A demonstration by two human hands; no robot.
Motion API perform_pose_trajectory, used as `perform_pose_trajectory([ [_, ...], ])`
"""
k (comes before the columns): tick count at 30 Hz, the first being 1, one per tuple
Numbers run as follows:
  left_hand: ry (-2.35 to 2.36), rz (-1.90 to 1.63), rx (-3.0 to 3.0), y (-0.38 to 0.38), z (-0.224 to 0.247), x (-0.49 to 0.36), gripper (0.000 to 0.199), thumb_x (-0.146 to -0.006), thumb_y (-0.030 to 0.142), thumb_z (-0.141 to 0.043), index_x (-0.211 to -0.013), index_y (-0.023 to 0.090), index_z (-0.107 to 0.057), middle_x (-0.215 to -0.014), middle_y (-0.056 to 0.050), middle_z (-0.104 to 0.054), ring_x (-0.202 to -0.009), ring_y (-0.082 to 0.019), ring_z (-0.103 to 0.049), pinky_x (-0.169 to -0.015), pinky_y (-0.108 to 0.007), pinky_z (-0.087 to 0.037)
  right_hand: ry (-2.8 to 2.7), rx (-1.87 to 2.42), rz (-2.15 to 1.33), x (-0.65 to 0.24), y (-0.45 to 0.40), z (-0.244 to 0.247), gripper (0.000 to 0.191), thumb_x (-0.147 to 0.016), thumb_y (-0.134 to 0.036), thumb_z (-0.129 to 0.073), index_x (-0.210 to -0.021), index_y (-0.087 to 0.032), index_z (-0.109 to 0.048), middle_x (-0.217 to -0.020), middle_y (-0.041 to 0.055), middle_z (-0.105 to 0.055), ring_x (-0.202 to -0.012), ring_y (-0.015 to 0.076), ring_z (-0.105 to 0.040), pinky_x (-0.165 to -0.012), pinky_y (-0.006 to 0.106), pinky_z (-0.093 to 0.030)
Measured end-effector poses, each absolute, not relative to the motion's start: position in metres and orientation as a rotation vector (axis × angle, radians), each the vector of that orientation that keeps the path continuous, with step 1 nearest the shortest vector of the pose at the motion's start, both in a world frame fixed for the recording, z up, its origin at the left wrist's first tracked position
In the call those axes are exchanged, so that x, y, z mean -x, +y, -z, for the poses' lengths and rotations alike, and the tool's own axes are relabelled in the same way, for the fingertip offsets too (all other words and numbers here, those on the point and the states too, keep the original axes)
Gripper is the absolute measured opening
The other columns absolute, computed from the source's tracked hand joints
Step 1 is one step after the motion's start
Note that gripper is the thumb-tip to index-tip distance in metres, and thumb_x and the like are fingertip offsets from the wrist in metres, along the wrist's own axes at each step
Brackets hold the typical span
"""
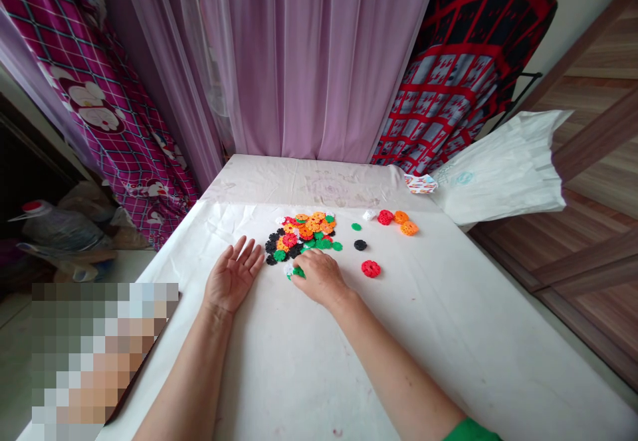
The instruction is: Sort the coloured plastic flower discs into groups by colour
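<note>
A pile of notched plastic building discs [315,226] in orange, black, red, green and white lies in the middle of the table. My left hand [234,275] rests palm up at the pile's left side, fingers spread and nothing in it. Curled down at the pile's near edge, my right hand [321,276] has its fingertips on a green disc [298,271]. A white disc [288,269] sits right beside those fingertips. The thumb and part of the grip are hidden, so I cannot tell how many discs it touches.
Right of the pile lie single red [371,268], black [360,245] and green [356,227] discs. Farther back are a white piece [369,215], another red disc [385,217] and orange discs [409,228]. A white bag [503,165] overhangs the table's right edge. Curtains [329,62] hang behind.
</note>
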State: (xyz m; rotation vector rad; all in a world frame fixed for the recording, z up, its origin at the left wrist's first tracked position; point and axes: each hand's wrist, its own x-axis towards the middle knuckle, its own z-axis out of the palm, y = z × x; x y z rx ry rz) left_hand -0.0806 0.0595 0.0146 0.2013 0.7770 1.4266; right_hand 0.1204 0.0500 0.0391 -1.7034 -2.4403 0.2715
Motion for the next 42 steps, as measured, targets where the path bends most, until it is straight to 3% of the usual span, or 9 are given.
perform_pose_trajectory([
  [10,0.773,-1.428,-0.208,0.060,-0.013,0.081,0.032,-0.088,0.028,-0.051,-0.115,0.016,-0.065,-0.129,-0.015,-0.060,-0.120,-0.028,-0.058,-0.094,-0.042,-0.055,-2.470,1.691,-0.244,-0.115,0.054,-0.046,0.019,-0.085,-0.034,-0.061,-0.098,-0.024,-0.069,-0.099,0.0052,-0.070,-0.101,0.0219,-0.058,-0.082,0.030,-0.043],
  [17,0.778,-1.428,-0.214,0.059,-0.016,0.081,0.030,-0.089,0.027,-0.050,-0.111,0.016,-0.067,-0.128,-0.015,-0.061,-0.120,-0.029,-0.058,-0.091,-0.041,-0.057,-2.442,1.712,-0.308,-0.100,0.060,-0.044,0.019,-0.082,-0.026,-0.058,-0.097,-0.022,-0.068,-0.099,0.0057,-0.071,-0.100,0.0212,-0.059,-0.081,0.029,-0.043],
  [27,0.775,-1.435,-0.185,0.059,-0.018,0.079,0.032,-0.089,0.026,-0.050,-0.115,0.015,-0.065,-0.131,-0.016,-0.058,-0.121,-0.029,-0.058,-0.093,-0.042,-0.056,-1.916,1.726,-0.505,-0.198,0.041,-0.054,0.024,-0.073,-0.020,-0.065,-0.096,-0.023,-0.065,-0.099,0.0003,-0.068,-0.082,0.0133,-0.060,-0.079,0.026,-0.045],
  [35,0.778,-1.449,-0.161,0.058,-0.021,0.078,0.036,-0.089,0.026,-0.051,-0.121,0.014,-0.063,-0.129,-0.017,-0.060,-0.122,-0.030,-0.057,-0.091,-0.043,-0.057,-2.023,1.647,-0.505,-0.199,0.029,-0.037,0.027,-0.072,-0.014,-0.062,-0.097,-0.023,-0.064,-0.100,0.0022,-0.067,-0.087,0.0158,-0.060,-0.083,0.030,-0.046],
  [42,0.784,-1.442,-0.211,0.059,-0.018,0.079,0.032,-0.089,0.027,-0.050,-0.113,0.014,-0.066,-0.132,-0.016,-0.058,-0.122,-0.031,-0.057,-0.087,-0.041,-0.059,-2.067,1.689,-0.480,-0.195,0.034,-0.032,0.030,-0.073,-0.014,-0.062,-0.102,-0.023,-0.064,-0.104,0.0029,-0.067,-0.092,0.0165,-0.060,-0.084,0.029,-0.044],
])
